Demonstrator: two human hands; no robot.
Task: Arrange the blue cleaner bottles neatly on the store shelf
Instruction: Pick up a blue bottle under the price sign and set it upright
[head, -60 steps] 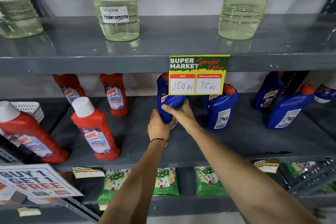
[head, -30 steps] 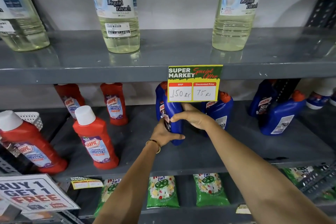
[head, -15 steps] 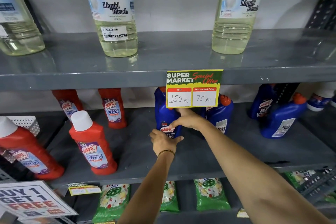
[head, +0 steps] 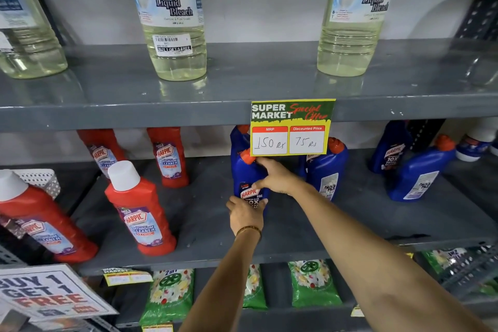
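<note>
The left hand (head: 246, 214), nearest to me, is cupped around the bottom front of a blue bottle (head: 249, 183) that stands on the middle shelf (head: 310, 226) just below the yellow price card (head: 292, 127). Its fingers are spread and pressed to the label rather than closed round it. A little further in, the right hand (head: 275, 176) pinches the bottle's shoulder from the right, thumb low and fingertips up by the orange cap. The bottle stands upright, long axis vertical, label facing out, directly ahead of both palms; I'd say any nudge back will come from the left hand. Behind it, under the card's left edge, a second blue bottle (head: 238, 139) is partly hidden. Right of the card another blue bottle (head: 327, 167) stands with its back label outward, and two more lie well beyond. Half a second ago things stood much the same; a second ago the held bottle was turned edge-on.
</note>
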